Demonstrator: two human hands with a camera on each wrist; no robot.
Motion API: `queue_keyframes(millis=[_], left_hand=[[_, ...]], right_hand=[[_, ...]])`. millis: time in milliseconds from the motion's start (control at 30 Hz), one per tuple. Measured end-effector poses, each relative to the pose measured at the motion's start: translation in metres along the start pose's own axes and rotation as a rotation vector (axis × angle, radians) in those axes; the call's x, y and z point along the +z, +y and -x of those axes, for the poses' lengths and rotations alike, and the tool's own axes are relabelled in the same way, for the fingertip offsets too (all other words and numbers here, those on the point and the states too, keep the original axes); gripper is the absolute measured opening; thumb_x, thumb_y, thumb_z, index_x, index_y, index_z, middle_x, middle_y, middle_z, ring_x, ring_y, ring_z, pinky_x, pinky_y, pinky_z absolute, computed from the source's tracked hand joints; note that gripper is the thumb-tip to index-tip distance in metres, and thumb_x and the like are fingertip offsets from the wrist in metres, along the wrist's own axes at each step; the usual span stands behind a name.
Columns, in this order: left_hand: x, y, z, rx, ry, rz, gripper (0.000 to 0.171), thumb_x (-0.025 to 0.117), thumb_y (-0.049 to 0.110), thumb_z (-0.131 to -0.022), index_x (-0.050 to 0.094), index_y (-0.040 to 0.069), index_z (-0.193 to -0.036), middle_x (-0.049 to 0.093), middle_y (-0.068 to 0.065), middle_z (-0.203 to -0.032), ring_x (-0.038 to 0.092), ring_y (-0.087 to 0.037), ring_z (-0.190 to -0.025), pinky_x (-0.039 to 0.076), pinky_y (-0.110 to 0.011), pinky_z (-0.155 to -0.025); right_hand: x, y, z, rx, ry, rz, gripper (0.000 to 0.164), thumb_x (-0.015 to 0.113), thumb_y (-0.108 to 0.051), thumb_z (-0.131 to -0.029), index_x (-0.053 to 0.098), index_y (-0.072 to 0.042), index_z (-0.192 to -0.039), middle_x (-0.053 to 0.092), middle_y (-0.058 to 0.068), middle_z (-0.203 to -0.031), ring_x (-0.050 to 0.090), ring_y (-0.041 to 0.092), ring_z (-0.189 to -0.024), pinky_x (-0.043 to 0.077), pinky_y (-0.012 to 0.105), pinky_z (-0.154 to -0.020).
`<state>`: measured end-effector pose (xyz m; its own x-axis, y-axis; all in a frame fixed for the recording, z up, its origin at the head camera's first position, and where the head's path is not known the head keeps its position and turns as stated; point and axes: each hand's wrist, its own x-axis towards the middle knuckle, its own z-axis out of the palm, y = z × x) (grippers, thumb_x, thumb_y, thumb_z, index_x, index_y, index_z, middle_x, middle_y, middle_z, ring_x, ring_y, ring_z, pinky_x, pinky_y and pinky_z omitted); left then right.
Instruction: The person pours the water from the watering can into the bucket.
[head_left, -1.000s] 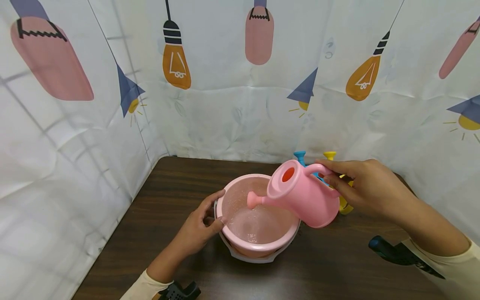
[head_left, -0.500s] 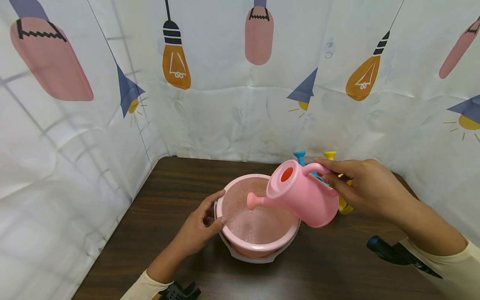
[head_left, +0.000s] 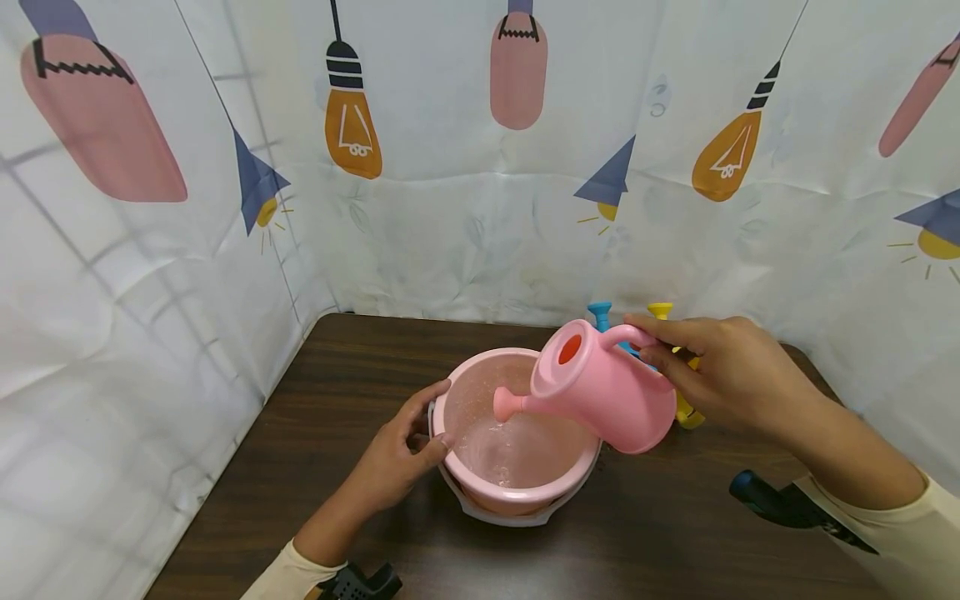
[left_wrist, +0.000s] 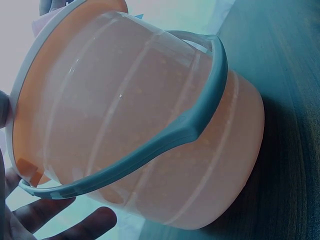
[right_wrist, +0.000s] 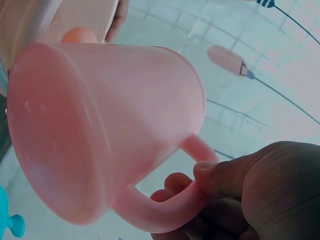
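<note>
A pink bucket [head_left: 517, 495] stands on the table, with splashes showing on the water inside. My left hand [head_left: 397, 454] grips its left rim, the thumb over the edge. In the left wrist view, the bucket's grey handle [left_wrist: 165, 139] hangs down around its outer wall, and fingers [left_wrist: 92, 223] lie beside it. Above the bucket's right side, my right hand [head_left: 720, 362] holds a pink watering can [head_left: 618, 404] by its handle [right_wrist: 160, 215]. The can is tipped left, so its spout [head_left: 508, 403] points into the bucket.
A blue watering can [head_left: 600, 311] and a yellow one [head_left: 688, 413] stand behind the pink can, partly hidden by it and my right hand. The dark wooden table [head_left: 360, 367] meets a patterned white curtain [head_left: 465, 233] at the back and left.
My right hand and the watering can have shifted slightly left, and the can tips a little further. The splashes in the bucket vary. My left hand and the bucket stay put.
</note>
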<state>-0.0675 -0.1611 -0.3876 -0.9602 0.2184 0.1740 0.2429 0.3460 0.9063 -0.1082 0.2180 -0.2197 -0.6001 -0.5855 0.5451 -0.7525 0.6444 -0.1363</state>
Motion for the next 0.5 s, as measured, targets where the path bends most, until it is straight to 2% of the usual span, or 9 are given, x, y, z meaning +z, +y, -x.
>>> queue_keyframes(millis=[100, 267, 500], left_hand=[[0.0001, 0.0007, 0.0002, 0.007, 0.000, 0.001, 0.063, 0.066, 0.021, -0.098, 0.041, 0.028, -0.155, 0.064, -0.013, -0.124, 0.065, -0.025, -0.100, 0.054, -0.034, -0.077], [0.0003, 0.0003, 0.0005, 0.021, 0.006, -0.004, 0.063, 0.066, 0.020, -0.098, 0.042, 0.029, -0.155, 0.064, -0.012, -0.123, 0.065, -0.024, -0.099, 0.054, -0.034, -0.077], [0.0004, -0.0006, 0.0003, 0.032, 0.015, -0.004, 0.063, 0.067, 0.020, -0.097, 0.043, 0.029, -0.155, 0.064, -0.011, -0.122, 0.065, -0.025, -0.099, 0.054, -0.033, -0.077]], right_hand=[[0.0012, -0.0007, -0.0012, -0.008, 0.004, -0.007, 0.050, 0.085, -0.005, -0.079, 0.074, -0.010, -0.127, 0.061, -0.018, -0.073, 0.038, -0.001, -0.054, 0.034, 0.019, -0.049], [0.0018, -0.0015, -0.0029, -0.024, 0.015, -0.012, 0.051, 0.087, -0.003, -0.077, 0.075, -0.009, -0.126, 0.075, -0.006, -0.091, 0.042, 0.000, -0.057, 0.036, 0.021, -0.050], [0.0019, -0.0018, -0.0034, -0.025, 0.013, -0.004, 0.051, 0.086, -0.004, -0.078, 0.074, -0.010, -0.127, 0.068, -0.012, -0.079, 0.038, 0.000, -0.055, 0.035, 0.022, -0.049]])
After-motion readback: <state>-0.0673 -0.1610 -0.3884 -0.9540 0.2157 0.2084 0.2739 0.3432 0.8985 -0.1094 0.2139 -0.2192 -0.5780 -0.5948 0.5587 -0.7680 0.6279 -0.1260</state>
